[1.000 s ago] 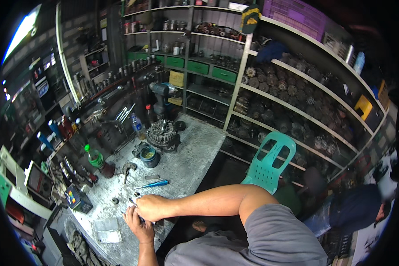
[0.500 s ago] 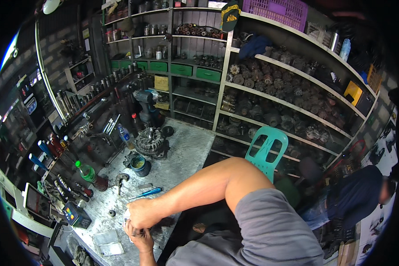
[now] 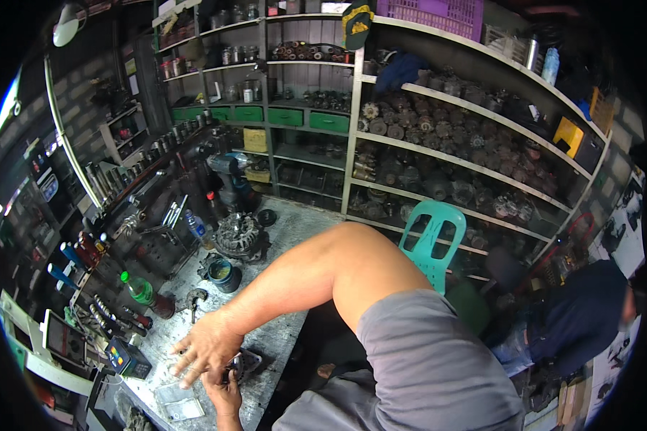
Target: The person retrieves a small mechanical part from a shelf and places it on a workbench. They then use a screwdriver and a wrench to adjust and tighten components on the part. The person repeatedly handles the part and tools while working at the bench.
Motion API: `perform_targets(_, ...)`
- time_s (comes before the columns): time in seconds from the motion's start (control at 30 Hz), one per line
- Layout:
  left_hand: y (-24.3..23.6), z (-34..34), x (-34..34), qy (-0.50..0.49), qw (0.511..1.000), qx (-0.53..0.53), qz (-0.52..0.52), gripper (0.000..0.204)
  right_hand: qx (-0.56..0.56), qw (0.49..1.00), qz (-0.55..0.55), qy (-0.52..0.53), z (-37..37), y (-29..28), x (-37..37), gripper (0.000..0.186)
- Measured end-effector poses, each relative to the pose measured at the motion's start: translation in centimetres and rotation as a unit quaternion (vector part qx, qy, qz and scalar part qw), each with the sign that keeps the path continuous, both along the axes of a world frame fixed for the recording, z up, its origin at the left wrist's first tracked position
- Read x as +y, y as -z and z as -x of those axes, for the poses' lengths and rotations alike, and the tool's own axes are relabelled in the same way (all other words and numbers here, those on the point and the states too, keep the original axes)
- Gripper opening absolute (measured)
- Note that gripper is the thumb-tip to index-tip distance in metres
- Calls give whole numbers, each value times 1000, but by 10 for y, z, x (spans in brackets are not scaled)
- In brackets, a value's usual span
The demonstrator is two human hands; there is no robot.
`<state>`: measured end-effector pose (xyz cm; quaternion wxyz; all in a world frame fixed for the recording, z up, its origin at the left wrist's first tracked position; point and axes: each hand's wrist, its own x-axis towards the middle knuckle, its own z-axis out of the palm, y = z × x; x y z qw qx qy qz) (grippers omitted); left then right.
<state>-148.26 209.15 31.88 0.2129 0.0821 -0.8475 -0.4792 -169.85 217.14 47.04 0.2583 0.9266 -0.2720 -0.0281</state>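
Observation:
My right hand (image 3: 207,350) reaches across from the right, its fingers spread over the bench top, with nothing visible in its grasp. Just below it, my left hand (image 3: 224,397) is closed around the edge of a silvery metal part (image 3: 246,363) with a dark round middle; my right wrist partly covers this part. Flat by the fingers lies a clear plastic packet (image 3: 179,401). Beyond the right hand sit a C-shaped metal piece (image 3: 195,296) and a dark blue tub (image 3: 223,274) with yellowish contents. An alternator-like metal unit (image 3: 239,235) stands farther back.
A green-capped bottle (image 3: 139,287) and a small dark box (image 3: 127,357) stand along the bench's left side. A cordless power tool (image 3: 225,169) is at the back. Right of the bench are a green plastic chair (image 3: 433,230) and a bending person (image 3: 579,316). Shelves of parts line the wall.
My right hand has opened from a closed grip and shifted slightly left, spreading its fingers. The silvery part now shows beside the left hand. The blue screwdriver is no longer visible.

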Motion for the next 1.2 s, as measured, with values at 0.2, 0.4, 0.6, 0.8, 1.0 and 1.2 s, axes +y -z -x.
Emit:
perform_targets(0.2,-7,11,-5,-102,942,-82,309,67,40,995,-72,-54,-7,47,-21,31)
perform_targets(0.4,-2,19,5,-187,947,-104,238,64,-5,980,-190,-66,-19,42,-29,26)
perform_targets(0.6,-6,12,9,-215,955,-76,191,77,13,972,-222,69,-32,20,-11,25)
perform_targets(0.8,-14,10,3,-199,962,-51,180,95,-24,972,-228,43,-29,21,-17,23)
perform_targets(1.0,-8,14,-1,-198,961,-46,185,88,-115,969,-186,110,-30,40,-9,19)
perform_targets(1.2,-10,15,0,-194,964,-28,180,87,-109,922,-215,302,-55,22,11,11)
